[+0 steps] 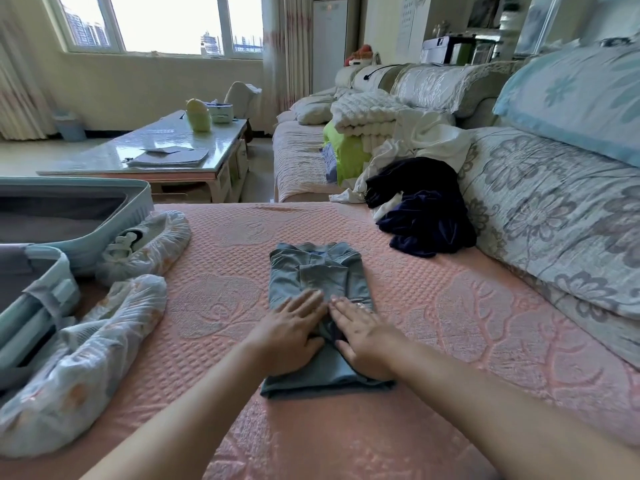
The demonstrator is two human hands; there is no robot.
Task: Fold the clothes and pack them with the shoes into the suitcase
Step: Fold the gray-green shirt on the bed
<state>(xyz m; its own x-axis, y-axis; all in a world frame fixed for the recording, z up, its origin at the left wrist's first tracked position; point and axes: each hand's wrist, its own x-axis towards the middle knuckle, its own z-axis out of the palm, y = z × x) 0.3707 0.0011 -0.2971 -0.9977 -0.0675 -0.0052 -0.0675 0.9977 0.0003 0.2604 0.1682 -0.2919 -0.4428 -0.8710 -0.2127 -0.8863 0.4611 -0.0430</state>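
Blue-grey shirt [317, 271] lies folded into a narrow strip on the pink cover [450, 323] of the sofa seat, collar end away from the person. Left hand [291, 332] and right hand [363, 337] both lie flat on its near half, side by side, fingers straight, fingertips close together at the centre line. Nothing gripped; the palms just press down. The far half of the shirt is uncovered, and the near hem shows just below the wrists. The fabric under the palms is hidden.

Suitcase [90, 244] is open at the left, well apart from the shirt. Light teal shell, both halves cut off by the frame edge. The inside is dark grey lining; can't tell if anything is packed.

Two translucent shoe bags lie between suitcase and shirt. Far bag [149, 244] touches the suitcase wall and shows a laced shoe through the plastic. Near bag [86, 358] is bunched up just beside the suitcase, contents hard to make out.

Navy garment [426, 216] and white garment [426, 140] are heaped unfolded at the far right against the floral cushion [554, 209], well apart from both hands.

Low bench [114, 150] behind carries papers [169, 157], print too blurred to read. Wall sheet [408, 26] at the back is also too small to read.
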